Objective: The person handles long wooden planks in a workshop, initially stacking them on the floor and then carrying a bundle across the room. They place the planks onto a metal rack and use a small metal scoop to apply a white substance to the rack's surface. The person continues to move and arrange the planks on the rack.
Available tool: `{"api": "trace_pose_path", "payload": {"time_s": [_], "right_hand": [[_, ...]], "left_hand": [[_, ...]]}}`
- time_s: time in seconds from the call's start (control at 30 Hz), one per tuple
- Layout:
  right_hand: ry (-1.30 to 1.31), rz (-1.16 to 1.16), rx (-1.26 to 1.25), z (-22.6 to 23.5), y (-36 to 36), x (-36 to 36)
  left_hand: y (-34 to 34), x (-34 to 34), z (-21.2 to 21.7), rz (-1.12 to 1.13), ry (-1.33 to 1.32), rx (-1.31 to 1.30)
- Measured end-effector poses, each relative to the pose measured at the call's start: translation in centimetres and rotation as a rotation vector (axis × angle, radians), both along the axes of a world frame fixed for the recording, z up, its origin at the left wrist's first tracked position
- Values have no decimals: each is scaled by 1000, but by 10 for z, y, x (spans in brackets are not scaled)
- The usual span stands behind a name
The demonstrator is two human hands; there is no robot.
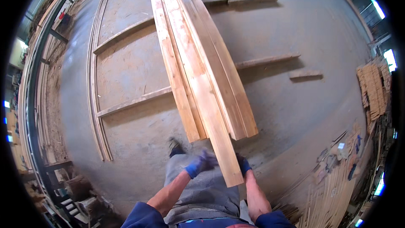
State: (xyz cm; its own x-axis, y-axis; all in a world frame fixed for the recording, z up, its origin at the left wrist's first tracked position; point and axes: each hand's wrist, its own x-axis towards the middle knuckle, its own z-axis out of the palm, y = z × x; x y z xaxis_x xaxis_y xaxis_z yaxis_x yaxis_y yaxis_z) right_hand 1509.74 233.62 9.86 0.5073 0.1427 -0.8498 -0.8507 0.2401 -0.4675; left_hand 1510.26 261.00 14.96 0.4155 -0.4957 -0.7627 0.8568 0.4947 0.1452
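Observation:
A long wooden board point(225, 162) juts toward me out of a stack of similar boards point(198, 59), its near end over my lap. At its right edge is my right hand point(244, 164), in a blue and dark glove, closed on the board; the board hides part of its fingers. By the left edge is my left hand point(202, 164), in a blue glove. Motion smears its fingers, so I cannot make out whether they touch the wood.
The stack lies across several wooden bearers point(135, 101) on the concrete floor. Thin strips point(93, 71) run along the left, beside a metal rail point(31, 101). A short offcut point(306, 75) lies right. Further right are stacked wood pieces point(373, 86) and loose slats point(327, 198).

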Motion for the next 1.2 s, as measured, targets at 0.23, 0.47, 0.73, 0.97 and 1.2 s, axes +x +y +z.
{"api": "trace_pose_path", "payload": {"time_s": [0.23, 0.47, 0.73, 0.97, 1.2], "right_hand": [[83, 50, -31, 103, 111, -23], [21, 163, -57, 107, 329, -74], [307, 775, 292, 70, 557, -90], [180, 1401, 284, -1, 743, 54], [302, 642, 1047, 33, 934, 95]], "left_hand": [[33, 21, -7, 591, -149, -16], [231, -34, 43, 612, -163, 297], [487, -134, 8, 534, 11, 827], [618, -175, 127, 248, 165, 1239], [686, -241, 169, 307, 275, 1073]]}}
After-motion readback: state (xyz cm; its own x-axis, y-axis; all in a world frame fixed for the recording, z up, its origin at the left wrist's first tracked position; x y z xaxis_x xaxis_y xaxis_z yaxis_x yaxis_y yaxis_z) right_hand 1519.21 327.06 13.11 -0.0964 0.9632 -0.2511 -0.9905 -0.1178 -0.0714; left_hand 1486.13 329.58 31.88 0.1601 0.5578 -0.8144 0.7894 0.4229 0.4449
